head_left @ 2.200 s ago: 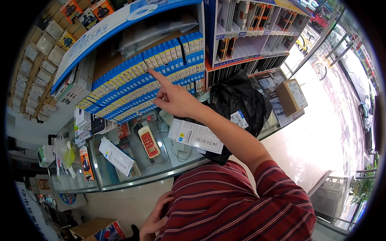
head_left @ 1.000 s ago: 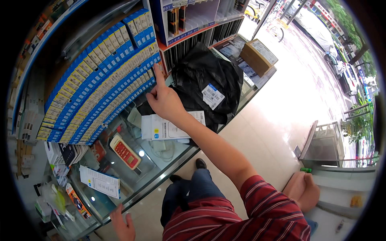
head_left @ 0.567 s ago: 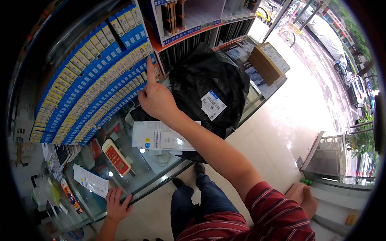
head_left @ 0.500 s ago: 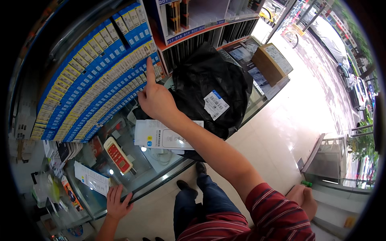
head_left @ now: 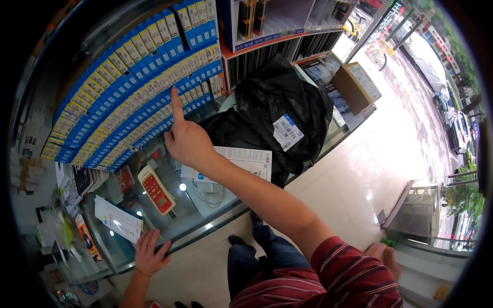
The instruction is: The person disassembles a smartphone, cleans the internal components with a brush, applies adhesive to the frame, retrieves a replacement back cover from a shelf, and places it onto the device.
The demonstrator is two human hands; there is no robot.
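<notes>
My right hand [head_left: 190, 143] reaches over the counter with its index finger stretched out and the other fingers curled, holding nothing. That fingertip points at the lower rows of narrow blue-and-white boxes [head_left: 154, 72] with yellow-edged labels; whether it touches them I cannot tell. Under my right forearm lies a flat white package [head_left: 246, 156], partly covered. My left hand [head_left: 151, 254] rests with spread fingers at the glass counter's [head_left: 205, 218] front edge, beside another flat white package [head_left: 117, 218]. Between the two packages sits a cream handheld device [head_left: 155, 191] with a red front.
A large black plastic bag [head_left: 287, 97] with a white label fills the counter's right part. Past it stands a brown cardboard box [head_left: 354, 87]. Slotted shelves [head_left: 272, 36] rise behind. Another hand [head_left: 385, 256], partly hidden by my sleeve, appears at the right.
My right hand has moved left along the rows of boxes, its index finger still stretched out. The view has shifted slightly. My left hand stays at the counter's edge.
</notes>
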